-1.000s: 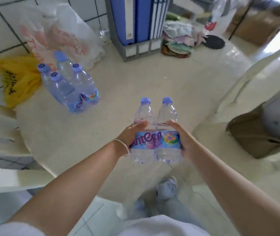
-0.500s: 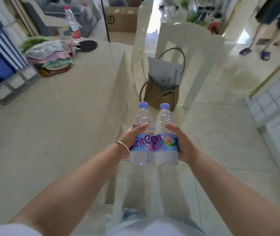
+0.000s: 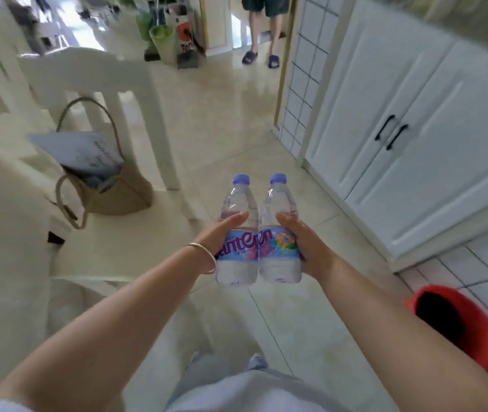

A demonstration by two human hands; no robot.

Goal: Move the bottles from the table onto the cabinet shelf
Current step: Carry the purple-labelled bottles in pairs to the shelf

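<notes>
Two clear water bottles with purple caps and colourful labels are pressed side by side, upright, in front of me above the floor. My left hand point(image 3: 220, 233) grips the left bottle point(image 3: 238, 239) from its left side. My right hand point(image 3: 308, 245) grips the right bottle point(image 3: 278, 242) from its right side. A white cabinet point(image 3: 409, 138) with two shut doors and black handles stands to the right. No shelf is visible. The table edge point(image 3: 2, 209) is at the left.
A white chair point(image 3: 94, 84) stands at the left with a tan bag point(image 3: 109, 185) on its seat. A red bucket point(image 3: 456, 322) sits on the floor at lower right. Another person's legs in dark slippers point(image 3: 260, 55) stand in the far doorway. Beige floor tiles lie ahead.
My view has swung right, away from the table and toward the white cabinet. The two bottles stay held between both hands in the same grip.
</notes>
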